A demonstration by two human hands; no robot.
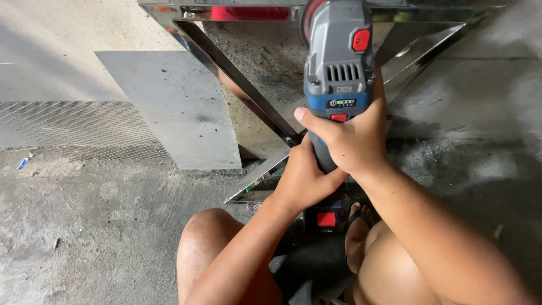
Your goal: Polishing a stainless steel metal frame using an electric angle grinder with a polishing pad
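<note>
- Your right hand [353, 141] is clenched around the body of the cordless grinder [337, 73], thumb laid across its blue band just beside the small red switch.
- Your left hand [303, 179] wraps the same grinder lower down on the handle, tucked under the right hand and touching it.
- The grinder points away from you, its grey head up at the top edge of the view, its battery end with a red catch [326, 219] down between your knees.
- Beneath the tool, shiny metal bars [248, 93] cross in an X; the grinder's body lies over their crossing.
- A flat grey slab [175, 107] and a sheet of wire mesh [79, 129] lie to the left on the dusty concrete floor [101, 226].
</note>
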